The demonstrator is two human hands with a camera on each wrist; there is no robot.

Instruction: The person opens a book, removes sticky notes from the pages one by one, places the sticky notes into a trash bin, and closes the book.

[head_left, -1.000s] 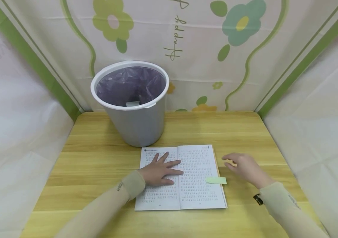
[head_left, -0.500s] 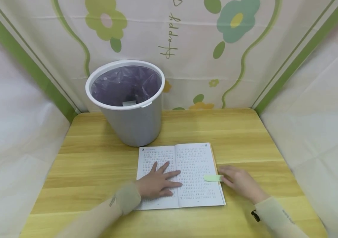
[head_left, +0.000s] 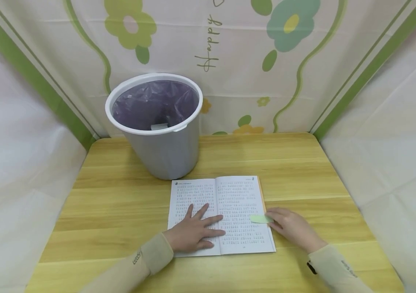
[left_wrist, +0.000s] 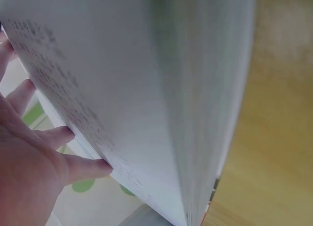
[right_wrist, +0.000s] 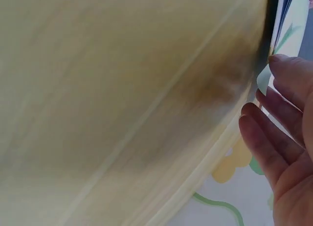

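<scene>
An open book with printed pages lies flat on the wooden table. Across its left page my left hand rests with fingers spread, their tips reaching the centre fold. A pale green paper strip, like a sticky note, lies on the right page and sticks out past its outer edge. My right hand is at that edge and pinches the strip's outer end between thumb and fingers. In the right wrist view the strip curls between the thumb and a fingertip; the remaining fingers are loosely bent.
Behind the book, to the left, stands a grey bin with a white rim and a purple liner. A small pale piece lies inside it. The wooden table is enclosed by a printed backdrop and white side sheets.
My right hand has moved left and toward me from beside the book onto the strip's end. My left hand has slid slightly toward me on the page. The head view has shifted a little.
</scene>
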